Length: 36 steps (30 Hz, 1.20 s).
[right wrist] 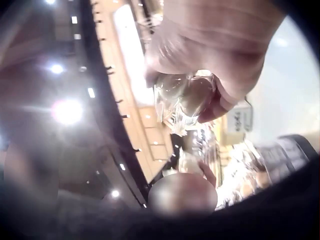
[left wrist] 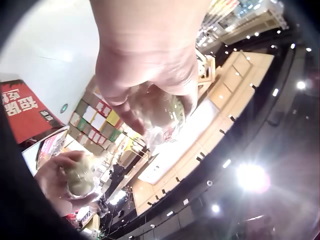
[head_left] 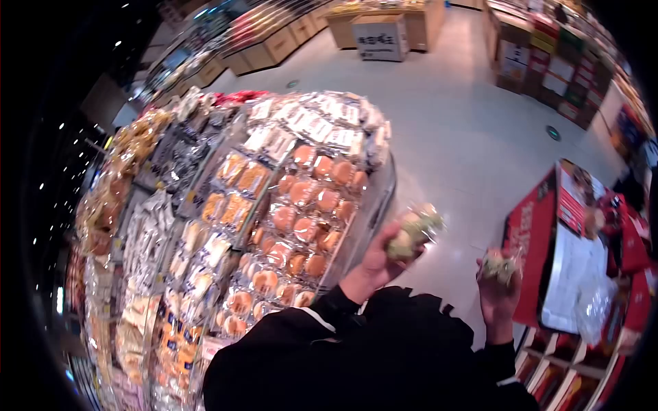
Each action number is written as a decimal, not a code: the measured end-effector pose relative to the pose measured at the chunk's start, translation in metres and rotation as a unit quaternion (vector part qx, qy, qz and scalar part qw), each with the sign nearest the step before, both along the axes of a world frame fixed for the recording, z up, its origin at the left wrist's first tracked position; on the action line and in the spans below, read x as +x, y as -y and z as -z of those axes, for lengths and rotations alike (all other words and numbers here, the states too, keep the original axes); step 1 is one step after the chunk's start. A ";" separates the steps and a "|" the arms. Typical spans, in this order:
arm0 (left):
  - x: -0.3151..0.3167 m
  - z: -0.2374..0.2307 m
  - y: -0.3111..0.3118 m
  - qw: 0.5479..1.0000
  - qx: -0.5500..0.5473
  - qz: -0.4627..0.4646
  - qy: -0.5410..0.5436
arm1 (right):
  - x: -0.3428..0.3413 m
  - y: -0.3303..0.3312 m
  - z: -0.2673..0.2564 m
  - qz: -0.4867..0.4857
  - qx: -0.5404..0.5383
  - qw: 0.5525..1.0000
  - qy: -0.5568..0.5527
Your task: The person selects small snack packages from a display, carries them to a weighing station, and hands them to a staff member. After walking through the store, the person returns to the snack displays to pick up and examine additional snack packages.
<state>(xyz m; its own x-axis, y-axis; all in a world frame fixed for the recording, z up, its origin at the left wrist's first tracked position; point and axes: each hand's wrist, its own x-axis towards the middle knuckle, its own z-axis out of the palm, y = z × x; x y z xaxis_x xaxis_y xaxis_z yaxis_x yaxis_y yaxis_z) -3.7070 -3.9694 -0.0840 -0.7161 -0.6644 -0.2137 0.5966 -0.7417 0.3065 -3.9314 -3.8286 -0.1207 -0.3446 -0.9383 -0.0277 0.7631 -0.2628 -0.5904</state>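
Observation:
My left hand [head_left: 375, 264] grips a clear-wrapped pack of pale green buns or pastries [head_left: 410, 234], held out past the edge of the bread display. In the left wrist view, thumb and fingers curl round its crinkled wrapper [left wrist: 162, 117]. Lower and to the right, my right hand [head_left: 498, 301] holds a second greenish wrapped pack [head_left: 499, 267], beside the red promotional stand. The right wrist view shows this pack [right wrist: 185, 97] between thumb and fingers, its plastic end hanging free. The two packs are apart from each other. What exactly is inside them cannot be told.
A large display [head_left: 301, 198] of wrapped breads in divided rows fills my left side. On the right stands a red-sided stand [head_left: 531, 240] with a white top and a crumpled plastic bag [head_left: 595, 308]. Grey floor [head_left: 452, 130] runs between them toward stacked boxes [head_left: 548, 61] and further shelves.

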 end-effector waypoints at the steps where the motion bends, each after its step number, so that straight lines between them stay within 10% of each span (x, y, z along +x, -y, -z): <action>1: -0.008 0.003 0.004 0.999 -0.013 0.039 0.021 | -0.002 0.005 0.007 -0.022 0.040 0.998 -0.035; 8: -0.057 0.020 0.097 0.996 -0.083 -0.007 0.035 | -0.098 0.104 0.013 0.033 -0.015 0.996 -0.086; 14: -0.129 0.059 0.181 0.995 -0.026 0.070 0.064 | -0.135 0.225 0.016 -0.158 0.064 0.971 -0.167; 24: -0.205 0.005 0.381 0.993 -0.107 -0.045 -0.010 | -0.234 0.412 -0.027 -0.117 -0.003 0.974 -0.196; 32: -0.238 0.012 0.455 0.978 0.096 -0.063 -0.175 | -0.280 0.522 0.000 -0.181 -0.014 0.983 0.011; 36: -0.264 0.011 0.497 0.993 0.019 -0.087 -0.072 | -0.308 0.582 0.004 -0.238 -0.063 0.946 0.208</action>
